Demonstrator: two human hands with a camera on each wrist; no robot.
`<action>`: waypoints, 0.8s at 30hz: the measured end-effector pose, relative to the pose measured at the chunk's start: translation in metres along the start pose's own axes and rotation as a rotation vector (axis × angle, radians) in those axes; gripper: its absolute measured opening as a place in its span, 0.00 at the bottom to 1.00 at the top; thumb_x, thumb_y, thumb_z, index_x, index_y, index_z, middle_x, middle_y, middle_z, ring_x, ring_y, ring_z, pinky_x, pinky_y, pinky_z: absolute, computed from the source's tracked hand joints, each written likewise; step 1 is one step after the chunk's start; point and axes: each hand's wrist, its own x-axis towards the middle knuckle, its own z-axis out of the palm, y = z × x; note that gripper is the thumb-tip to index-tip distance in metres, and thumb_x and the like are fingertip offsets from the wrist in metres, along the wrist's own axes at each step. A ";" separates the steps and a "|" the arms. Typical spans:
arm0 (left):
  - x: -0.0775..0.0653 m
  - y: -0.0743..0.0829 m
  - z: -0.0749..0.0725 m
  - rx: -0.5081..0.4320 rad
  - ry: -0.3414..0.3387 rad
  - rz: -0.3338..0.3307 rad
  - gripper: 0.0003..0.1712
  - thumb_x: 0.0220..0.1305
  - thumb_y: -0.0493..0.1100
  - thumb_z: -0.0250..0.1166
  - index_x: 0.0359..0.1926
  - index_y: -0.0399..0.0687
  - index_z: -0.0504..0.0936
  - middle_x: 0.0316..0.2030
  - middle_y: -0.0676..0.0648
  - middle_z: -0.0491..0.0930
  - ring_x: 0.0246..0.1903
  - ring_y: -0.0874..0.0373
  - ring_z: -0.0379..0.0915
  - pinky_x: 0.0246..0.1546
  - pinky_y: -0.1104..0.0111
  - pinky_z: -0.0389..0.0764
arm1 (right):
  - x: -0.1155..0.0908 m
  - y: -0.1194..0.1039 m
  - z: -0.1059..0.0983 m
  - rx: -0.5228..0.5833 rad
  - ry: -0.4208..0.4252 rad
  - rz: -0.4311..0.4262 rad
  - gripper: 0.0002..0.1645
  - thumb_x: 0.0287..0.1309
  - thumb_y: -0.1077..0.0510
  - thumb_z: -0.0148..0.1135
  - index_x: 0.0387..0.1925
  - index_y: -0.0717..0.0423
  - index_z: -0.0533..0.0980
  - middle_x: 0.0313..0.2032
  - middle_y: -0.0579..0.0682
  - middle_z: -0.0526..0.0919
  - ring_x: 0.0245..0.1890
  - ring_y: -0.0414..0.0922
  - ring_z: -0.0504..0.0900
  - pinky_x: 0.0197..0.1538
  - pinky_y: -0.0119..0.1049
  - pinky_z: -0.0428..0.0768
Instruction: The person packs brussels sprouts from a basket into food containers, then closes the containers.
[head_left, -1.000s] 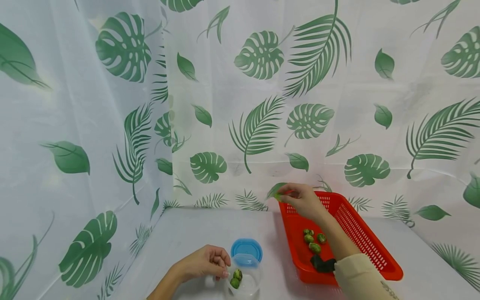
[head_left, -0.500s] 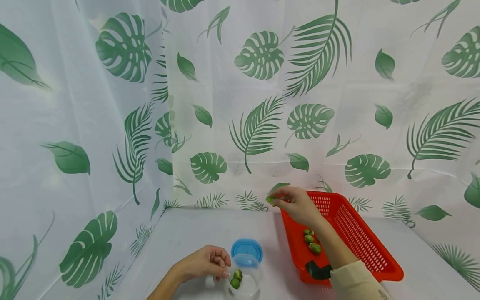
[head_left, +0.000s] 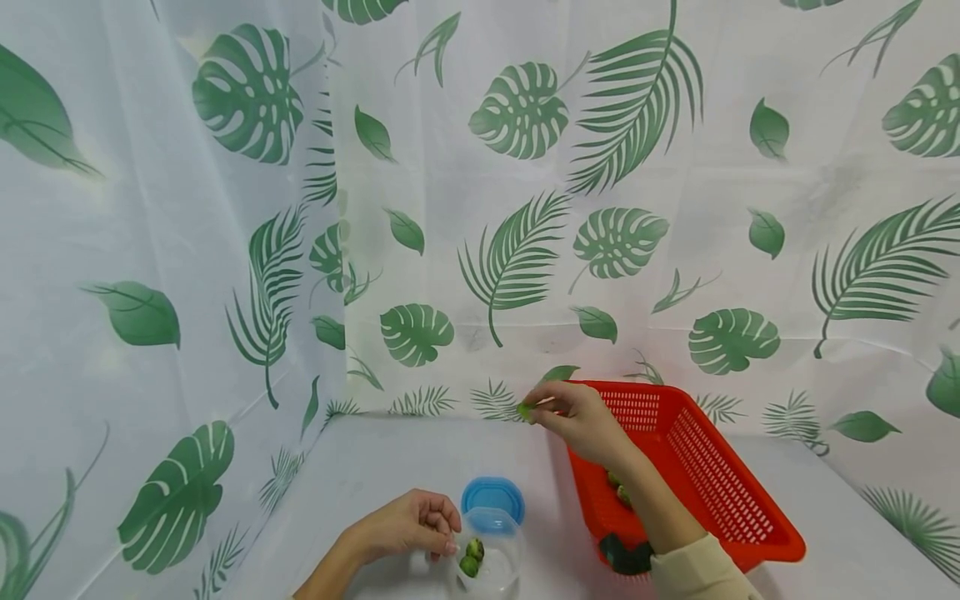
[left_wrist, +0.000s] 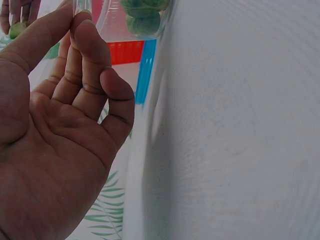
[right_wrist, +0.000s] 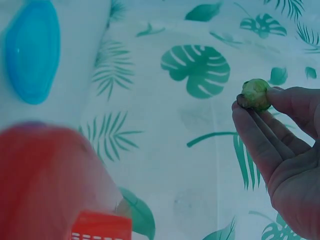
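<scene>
My left hand (head_left: 411,527) pinches the rim of a small clear plastic container (head_left: 506,568) between thumb and fingers. Inside it, against the left wall, lie two Brussels sprouts (head_left: 472,557). Held up between the right hand's thumb and fingertips is another Brussels sprout (right_wrist: 256,95), its cut end showing in the right wrist view. That right hand (head_left: 583,423) hovers over the left rim of a red plastic basket (head_left: 738,479). On the basket floor some more sprouts (head_left: 623,493) show, partly hidden by the right forearm.
A blue lid (head_left: 495,493) lies just behind the clear container. Some dark thing (head_left: 626,554) sits at the right sleeve, over the basket's near edge. Leaf-printed white sheeting (head_left: 517,275) stands behind and to the left of the table.
The right hand has moved left and slightly down with its sprout, from above the basket's back left corner toward the container. Its forearm now covers more sprouts. The left hand stays put.
</scene>
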 end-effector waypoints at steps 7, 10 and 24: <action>0.000 0.000 0.000 0.006 0.004 -0.006 0.16 0.67 0.33 0.69 0.51 0.25 0.77 0.29 0.56 0.86 0.28 0.66 0.79 0.33 0.70 0.79 | -0.003 -0.004 0.008 0.014 -0.018 0.009 0.11 0.67 0.63 0.68 0.50 0.55 0.85 0.45 0.53 0.90 0.43 0.48 0.90 0.46 0.30 0.86; 0.000 0.000 0.000 0.011 0.005 -0.008 0.18 0.66 0.33 0.69 0.51 0.25 0.77 0.29 0.56 0.85 0.28 0.66 0.79 0.33 0.70 0.79 | -0.004 -0.005 0.011 0.011 -0.033 0.020 0.11 0.68 0.63 0.68 0.50 0.54 0.85 0.45 0.53 0.90 0.43 0.49 0.90 0.46 0.32 0.86; 0.001 0.000 -0.001 0.009 0.002 -0.007 0.18 0.65 0.34 0.70 0.51 0.26 0.78 0.29 0.55 0.85 0.27 0.65 0.78 0.33 0.70 0.79 | -0.007 -0.012 0.019 0.006 -0.070 0.014 0.12 0.68 0.63 0.67 0.51 0.52 0.85 0.47 0.53 0.89 0.45 0.48 0.90 0.48 0.35 0.87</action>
